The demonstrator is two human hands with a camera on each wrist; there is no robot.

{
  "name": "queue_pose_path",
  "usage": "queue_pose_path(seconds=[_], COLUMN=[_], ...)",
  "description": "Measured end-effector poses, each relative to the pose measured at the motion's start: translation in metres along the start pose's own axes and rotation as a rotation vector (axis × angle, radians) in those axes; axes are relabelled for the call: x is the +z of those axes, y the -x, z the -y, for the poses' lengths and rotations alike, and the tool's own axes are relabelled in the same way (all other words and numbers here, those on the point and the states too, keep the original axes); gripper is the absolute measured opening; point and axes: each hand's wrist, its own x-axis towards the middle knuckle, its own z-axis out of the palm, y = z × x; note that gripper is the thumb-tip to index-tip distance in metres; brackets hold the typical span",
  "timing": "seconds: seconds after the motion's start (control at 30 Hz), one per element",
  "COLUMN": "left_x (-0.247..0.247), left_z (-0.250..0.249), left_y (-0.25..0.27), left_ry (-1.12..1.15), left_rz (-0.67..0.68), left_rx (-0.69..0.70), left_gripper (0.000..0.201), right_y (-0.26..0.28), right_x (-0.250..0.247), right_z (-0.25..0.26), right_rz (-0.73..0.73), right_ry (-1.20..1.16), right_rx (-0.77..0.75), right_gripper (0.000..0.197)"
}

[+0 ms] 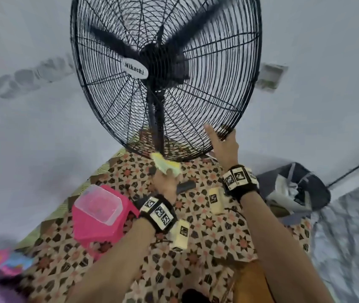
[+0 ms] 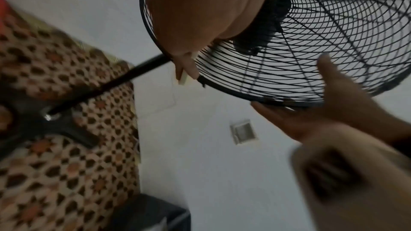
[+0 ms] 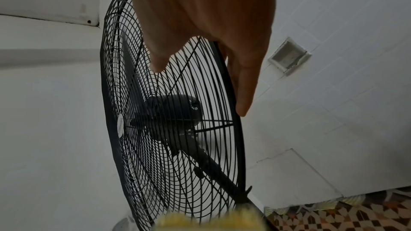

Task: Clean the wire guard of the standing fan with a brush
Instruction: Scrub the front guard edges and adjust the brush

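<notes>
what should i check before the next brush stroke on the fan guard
1. Right hand steadying the wire guard at its lower rim: ok.
2. Left hand gripping the brush: ok.
3. Brush touching the guard's bottom edge: cannot tell, blurred.
4. Fan blades stopped: cannot tell, blurred.
5. Fan base flat on the patterned mat: ok.

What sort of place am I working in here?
Likely a room in a home: a standing fan on a patterned floor mat, plain pale walls, and a wall socket.
</notes>
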Motion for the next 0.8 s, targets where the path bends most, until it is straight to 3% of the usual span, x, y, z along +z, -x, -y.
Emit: queue_pose_path(seconds=[0.07, 0.2, 0.33, 0.4, 0.5, 0.57, 0.67, 0.7, 0.77, 0.8], left_x=[0.019, 0.049, 0.015, 0.002, 0.015, 0.028, 0.030, 0.027, 0.015, 0.008], left_z=[-0.006, -0.001, 0.009, 0.004, -0.009, -0.018, -0.028, -0.033, -0.043, -0.046], left_y=[0.027, 0.055, 0.024, 0.011, 0.022, 0.055, 0.082, 0.082, 0.073, 0.065], left_ry=[0.012, 0.027, -0.101, -0.043, -0.108, -0.178, -0.360, -0.419, -0.529, -0.544], left_rz=[0.085, 0.206, 0.001, -0.049, 0.060, 0.205, 0.305, 0.299, 0.317, 0.325], left_rx=[0.047, -0.006, -0.050, -0.033, 0.057, 0.207, 0.383, 0.415, 0.442, 0.439], left_gripper=[0.036, 0.015, 0.034, 0.037, 0.041, 0.038, 0.070, 0.069, 0.041, 0.038], right_y=[-0.001, -0.001, 0.001, 0.006, 0.005, 0.002, -0.001, -0.001, 0.000, 0.002], right_x=[0.000, -0.004, -0.006, -0.003, 0.000, -0.003, -0.009, -0.010, -0.012, -0.012], right_z=[0.000, -0.003, -0.003, -0.001, 0.000, 0.002, -0.001, -0.003, -0.001, 0.002], right_rz=[0.008, 0.002, 0.007, -0.007, -0.036, -0.029, -0.010, -0.001, 0.016, 0.023], right_ry=[-0.002, 0.015, 0.023, 0.009, -0.037, -0.023, -0.010, -0.012, -0.023, -0.024], right_rx=[0.011, 0.009, -0.018, -0.053, -0.073, -0.074, -0.061, -0.050, -0.057, -0.070], right_gripper=[0.135, 0.127, 0.131, 0.122, 0.115, 0.115, 0.108, 0.111, 0.116, 0.116])
